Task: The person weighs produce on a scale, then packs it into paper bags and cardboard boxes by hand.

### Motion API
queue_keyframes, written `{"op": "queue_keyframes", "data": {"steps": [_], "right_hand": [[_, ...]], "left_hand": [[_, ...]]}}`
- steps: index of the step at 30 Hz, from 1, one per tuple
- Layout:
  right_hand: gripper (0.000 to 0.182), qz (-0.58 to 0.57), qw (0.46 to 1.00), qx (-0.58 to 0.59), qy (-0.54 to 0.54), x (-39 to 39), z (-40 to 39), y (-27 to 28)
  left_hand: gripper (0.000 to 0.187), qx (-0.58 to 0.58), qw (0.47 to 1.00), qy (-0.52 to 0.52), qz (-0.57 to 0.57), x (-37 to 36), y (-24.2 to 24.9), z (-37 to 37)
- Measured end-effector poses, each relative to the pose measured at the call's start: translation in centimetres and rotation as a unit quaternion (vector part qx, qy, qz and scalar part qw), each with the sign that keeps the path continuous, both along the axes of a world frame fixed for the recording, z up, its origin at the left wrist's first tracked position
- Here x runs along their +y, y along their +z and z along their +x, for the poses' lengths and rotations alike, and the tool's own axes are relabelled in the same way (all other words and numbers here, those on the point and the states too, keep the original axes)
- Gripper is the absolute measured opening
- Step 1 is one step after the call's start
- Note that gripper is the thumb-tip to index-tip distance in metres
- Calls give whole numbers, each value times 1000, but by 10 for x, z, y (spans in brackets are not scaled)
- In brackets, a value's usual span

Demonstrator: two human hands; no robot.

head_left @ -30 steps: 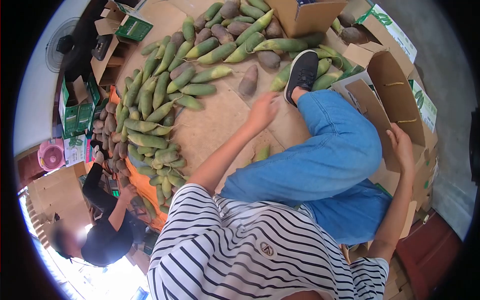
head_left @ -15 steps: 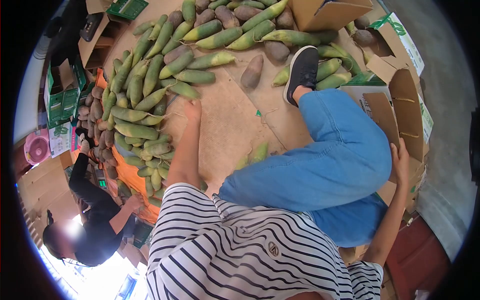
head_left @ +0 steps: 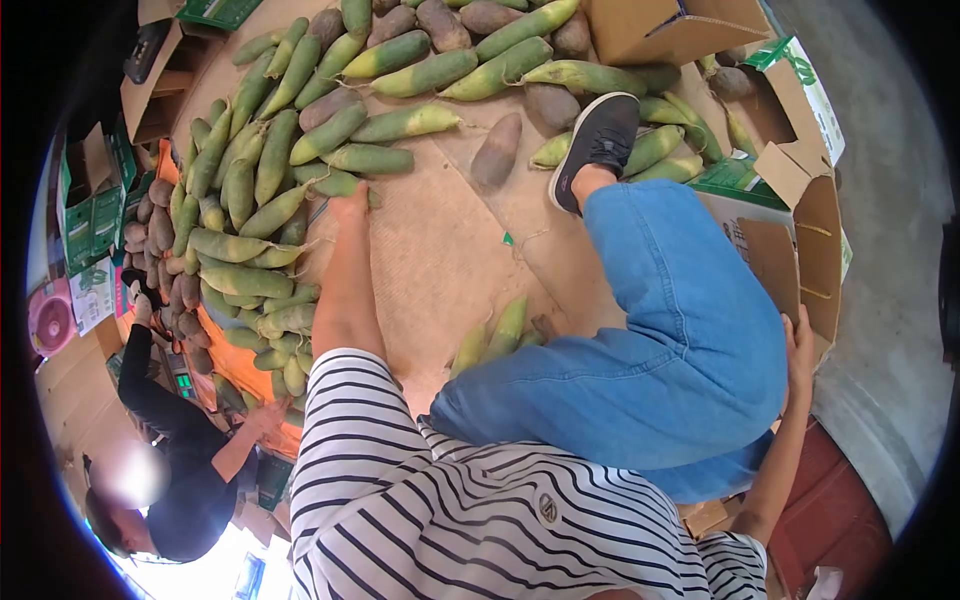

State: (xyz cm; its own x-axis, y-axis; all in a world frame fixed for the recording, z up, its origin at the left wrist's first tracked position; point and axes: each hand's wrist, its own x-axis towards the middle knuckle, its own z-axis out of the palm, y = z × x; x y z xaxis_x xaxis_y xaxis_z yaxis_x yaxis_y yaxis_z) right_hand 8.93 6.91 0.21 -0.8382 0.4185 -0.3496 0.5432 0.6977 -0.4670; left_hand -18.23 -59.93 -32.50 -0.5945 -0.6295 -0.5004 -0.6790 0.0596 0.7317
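My left hand (head_left: 349, 204) is closed around one end of a green radish (head_left: 325, 181) at the edge of a large pile of green radishes (head_left: 240, 279). Part of that radish is hidden behind my fingers. Away to the right, my right hand (head_left: 799, 352) rests against an open cardboard box (head_left: 818, 265) beside my bent knee, its fingers stretched out along the cardboard. More green radishes (head_left: 507, 327) lie close to my thigh. A reddish-brown radish (head_left: 497, 150) sits alone on the tan floor covering (head_left: 440, 270).
Several brown radishes (head_left: 160, 232) are heaped at the left on an orange sheet (head_left: 250, 350). A co-worker in dark clothes (head_left: 190, 450) reaches toward the pile from the lower left. An open carton (head_left: 670, 30) stands at the top, and green-and-white boxes (head_left: 98, 215) stand at the left.
The view has shifted slightly, so the pile sits further left. My left hand has closed on the radish end beside it. My right hand stays by the box.
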Motion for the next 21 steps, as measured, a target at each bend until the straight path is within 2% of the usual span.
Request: {"op": "queue_keyframes", "data": {"steps": [4, 6, 8, 10, 12, 14, 16, 18, 20, 21], "right_hand": [[28, -4, 1000, -16, -6, -3, -4, 3], [28, -4, 1000, -11, -2, -6, -6, 6], [27, -7, 1000, -17, 5, -9, -8, 9], [27, -9, 1000, -19, 9, -7, -7, 9], [26, -9, 1000, -14, 9, 0, -3, 4], [26, 0, 1000, -5, 7, -5, -5, 4], [26, -4, 1000, -2, 1, -6, -1, 4], [26, -21, 1000, 0, -2, -2, -1, 1], [26, 13, 1000, -6, 3, -3, 0, 3], [27, 27, 1000, -10, 7, -5, 0, 3]], "left_hand": [[44, 107, 973, -133, -156, 10, -28, 31], [49, 138, 969, -143, -148, 41, -22, 65], [53, 88, 969, -170, -154, 86, 16, 88], [55, 78, 971, -196, -117, 112, 10, 115], [56, 31, 926, -352, -134, 143, 40, 133], [56, 49, 922, -381, -39, 180, 53, 145], [55, 32, 916, -395, -60, 208, 49, 150], [55, 3, 899, -434, -54, 212, 51, 146], [59, -43, 866, -498, -19, 199, 59, 143], [58, -22, 836, -544, -63, 185, 59, 138]]}}
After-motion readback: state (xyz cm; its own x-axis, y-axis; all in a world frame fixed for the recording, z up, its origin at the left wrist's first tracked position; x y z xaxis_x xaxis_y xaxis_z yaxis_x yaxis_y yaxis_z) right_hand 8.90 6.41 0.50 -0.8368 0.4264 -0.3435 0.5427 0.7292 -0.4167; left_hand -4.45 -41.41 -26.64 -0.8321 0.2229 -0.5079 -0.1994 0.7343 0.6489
